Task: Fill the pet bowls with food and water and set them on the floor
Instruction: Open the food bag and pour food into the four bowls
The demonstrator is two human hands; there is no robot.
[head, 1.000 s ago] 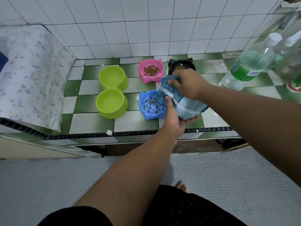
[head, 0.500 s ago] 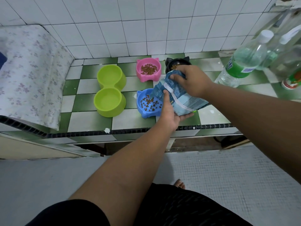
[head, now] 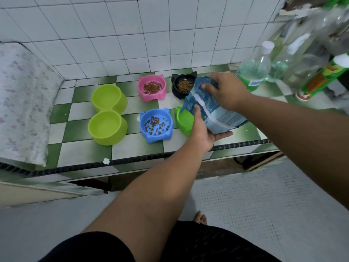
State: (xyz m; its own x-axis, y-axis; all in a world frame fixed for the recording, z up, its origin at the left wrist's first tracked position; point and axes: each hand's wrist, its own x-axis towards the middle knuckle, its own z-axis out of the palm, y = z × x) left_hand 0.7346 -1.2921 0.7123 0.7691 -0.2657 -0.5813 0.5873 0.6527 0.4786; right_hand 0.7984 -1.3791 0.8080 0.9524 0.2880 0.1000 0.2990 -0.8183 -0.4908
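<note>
A blue food bag point(head: 211, 108) is tilted over a green cat-ear bowl point(head: 184, 120) on the tiled counter. My left hand point(head: 204, 132) cups the bag from below, thumb on its front. My right hand point(head: 224, 89) grips the bag's top. Left of the green bowl sits a blue bowl point(head: 156, 125) with scattered kibble. Behind stand a pink bowl point(head: 152, 88) and a black bowl point(head: 184, 85), both holding kibble. A lime double bowl point(head: 108, 113) stands further left with nothing in it. The bag hides most of the green bowl's inside.
Clear plastic bottles point(head: 258, 67) crowd the counter's right end beside a green-labelled container point(head: 319, 80). A floral cloth point(head: 20, 103) covers the left end. The counter's dark front edge point(head: 132, 160) runs across; grey floor lies below, with my foot point(head: 201, 218) on it.
The bag has moved right, off the blue bowl and over the green bowl, which was hidden before. Both hands moved with it.
</note>
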